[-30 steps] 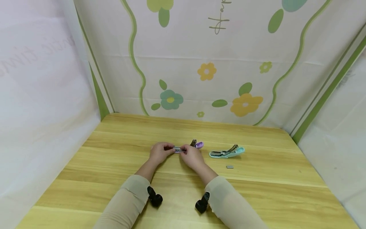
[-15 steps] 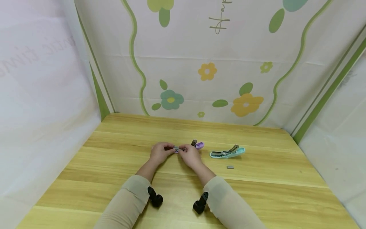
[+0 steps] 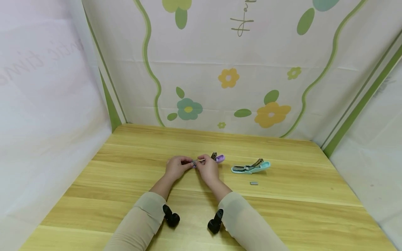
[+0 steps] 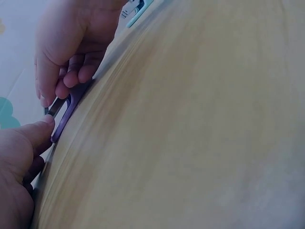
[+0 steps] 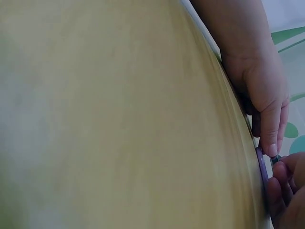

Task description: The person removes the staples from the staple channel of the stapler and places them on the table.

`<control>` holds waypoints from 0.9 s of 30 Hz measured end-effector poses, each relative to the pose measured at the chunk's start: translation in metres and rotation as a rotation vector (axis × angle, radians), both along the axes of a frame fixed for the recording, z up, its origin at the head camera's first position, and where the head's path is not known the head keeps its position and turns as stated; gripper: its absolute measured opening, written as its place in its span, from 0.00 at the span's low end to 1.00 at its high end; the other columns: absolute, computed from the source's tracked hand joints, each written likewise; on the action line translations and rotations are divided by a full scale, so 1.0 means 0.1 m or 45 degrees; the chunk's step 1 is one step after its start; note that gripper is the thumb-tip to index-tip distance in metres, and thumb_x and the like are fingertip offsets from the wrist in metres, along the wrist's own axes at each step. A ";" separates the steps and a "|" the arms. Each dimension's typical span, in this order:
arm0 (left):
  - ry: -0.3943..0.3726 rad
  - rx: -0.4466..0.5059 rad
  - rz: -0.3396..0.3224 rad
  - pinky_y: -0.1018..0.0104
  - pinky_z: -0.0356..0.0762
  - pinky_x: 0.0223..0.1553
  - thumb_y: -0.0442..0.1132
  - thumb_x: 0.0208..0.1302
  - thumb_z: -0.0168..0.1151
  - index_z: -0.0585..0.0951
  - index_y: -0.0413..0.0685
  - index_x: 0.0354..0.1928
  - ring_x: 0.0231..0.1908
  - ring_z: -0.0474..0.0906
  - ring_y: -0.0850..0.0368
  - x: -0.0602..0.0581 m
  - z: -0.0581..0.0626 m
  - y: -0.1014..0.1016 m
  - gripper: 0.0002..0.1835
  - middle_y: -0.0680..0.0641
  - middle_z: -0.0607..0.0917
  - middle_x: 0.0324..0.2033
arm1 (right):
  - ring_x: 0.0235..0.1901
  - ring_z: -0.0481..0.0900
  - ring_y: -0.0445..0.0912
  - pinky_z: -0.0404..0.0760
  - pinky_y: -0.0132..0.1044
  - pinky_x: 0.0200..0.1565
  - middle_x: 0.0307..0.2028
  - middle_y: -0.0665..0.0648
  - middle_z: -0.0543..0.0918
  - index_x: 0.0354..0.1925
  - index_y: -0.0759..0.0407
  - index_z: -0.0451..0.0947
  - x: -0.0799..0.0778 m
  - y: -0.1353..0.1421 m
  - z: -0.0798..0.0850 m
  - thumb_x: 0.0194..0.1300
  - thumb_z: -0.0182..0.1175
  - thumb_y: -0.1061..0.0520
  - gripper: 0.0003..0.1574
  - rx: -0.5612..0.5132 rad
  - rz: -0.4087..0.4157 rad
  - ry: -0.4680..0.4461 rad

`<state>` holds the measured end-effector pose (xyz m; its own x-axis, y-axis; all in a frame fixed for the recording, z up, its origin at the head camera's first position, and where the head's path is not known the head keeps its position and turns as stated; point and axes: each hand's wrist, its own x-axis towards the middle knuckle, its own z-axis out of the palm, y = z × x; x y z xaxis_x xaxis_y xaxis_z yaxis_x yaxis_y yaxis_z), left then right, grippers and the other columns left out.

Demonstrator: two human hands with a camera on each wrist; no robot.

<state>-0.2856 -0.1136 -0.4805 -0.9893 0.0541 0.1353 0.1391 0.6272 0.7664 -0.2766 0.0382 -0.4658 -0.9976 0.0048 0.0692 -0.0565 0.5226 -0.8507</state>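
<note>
A purple stapler [image 3: 220,158] lies opened up on the table, its metal top swung back over the handle end. My left hand [image 3: 176,168] grips its front end between thumb and fingers. My right hand [image 3: 208,170] pinches at its metal rail [image 4: 57,107], close to the left fingertips; whether a small piece sits between the right fingers is hidden. In the left wrist view the purple base [image 4: 64,119] shows below both hands. To the right lies a light teal stapler [image 3: 251,168], also opened up, and nearer me a short grey strip of staples [image 3: 254,183].
Wooden table [image 3: 132,216] spreads out on all sides of the hands. A flower-printed cloth [image 3: 201,76] hangs at the back edge, with white cloth at left and right. Black wrist cameras [image 3: 171,217] hang from both sleeves.
My right hand has shifted a little left along the purple stapler toward the left fingertips, and its wrist has turned slightly. The left hand stays in place.
</note>
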 end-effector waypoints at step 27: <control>-0.018 -0.021 0.015 0.46 0.64 0.63 0.47 0.60 0.70 0.89 0.53 0.42 0.47 0.82 0.50 0.01 0.01 0.00 0.10 0.51 0.89 0.41 | 0.23 0.69 0.38 0.69 0.26 0.24 0.24 0.47 0.75 0.45 0.57 0.85 0.16 0.38 0.05 0.63 0.66 0.54 0.13 -0.067 0.131 0.050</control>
